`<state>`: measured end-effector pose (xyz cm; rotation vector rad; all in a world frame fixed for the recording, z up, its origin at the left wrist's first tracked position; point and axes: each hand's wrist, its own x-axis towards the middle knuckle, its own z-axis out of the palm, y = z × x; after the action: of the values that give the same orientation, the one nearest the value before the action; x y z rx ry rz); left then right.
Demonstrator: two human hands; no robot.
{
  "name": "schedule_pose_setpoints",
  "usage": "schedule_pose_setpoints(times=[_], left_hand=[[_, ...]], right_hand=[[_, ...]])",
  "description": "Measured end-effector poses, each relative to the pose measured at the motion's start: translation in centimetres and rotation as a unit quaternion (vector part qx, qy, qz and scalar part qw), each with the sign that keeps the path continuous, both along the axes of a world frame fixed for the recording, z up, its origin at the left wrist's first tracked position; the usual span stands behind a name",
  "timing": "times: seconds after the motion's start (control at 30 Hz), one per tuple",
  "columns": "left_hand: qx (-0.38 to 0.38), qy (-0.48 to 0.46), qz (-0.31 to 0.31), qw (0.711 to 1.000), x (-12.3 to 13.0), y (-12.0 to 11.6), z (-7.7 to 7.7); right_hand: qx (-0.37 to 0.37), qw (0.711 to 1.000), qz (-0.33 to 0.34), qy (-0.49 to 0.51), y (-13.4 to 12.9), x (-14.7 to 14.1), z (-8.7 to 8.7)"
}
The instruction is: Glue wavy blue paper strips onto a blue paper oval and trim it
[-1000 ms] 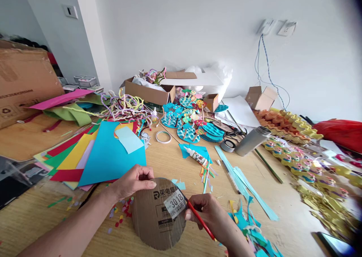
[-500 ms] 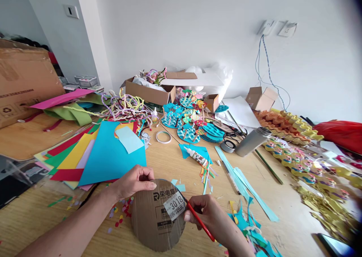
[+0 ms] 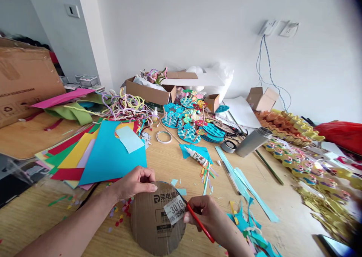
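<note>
A round piece of brown cardboard with printed characters and a white price label is held tilted over the table. My left hand pinches its top edge between thumb and fingers. At its right edge, my right hand is closed round a slim red-handled tool, whose dark upper end reaches the rim beside the label. The tool's tip is hard to make out.
Coloured paper sheets lie left. Ahead are a glue bottle, a tape ring and decorated blue pieces. Right are a metal bottle, blue scraps, egg-tray pieces and a phone.
The cardboard disc has shifted slightly down and left. The red tool has turned a little with my right hand. My left hand keeps its pinch.
</note>
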<state>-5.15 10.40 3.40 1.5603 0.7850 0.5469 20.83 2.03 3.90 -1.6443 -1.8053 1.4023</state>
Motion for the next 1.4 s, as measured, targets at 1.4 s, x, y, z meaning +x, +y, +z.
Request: schedule_pose_setpoints(times=[1.4], left_hand=[[-0.239,-0.338,0.277,0.867,-0.4,1.6,-1.1]], right_hand=[[0.176,0.86,0.021,-0.478,-7.4,0.1,4.2]])
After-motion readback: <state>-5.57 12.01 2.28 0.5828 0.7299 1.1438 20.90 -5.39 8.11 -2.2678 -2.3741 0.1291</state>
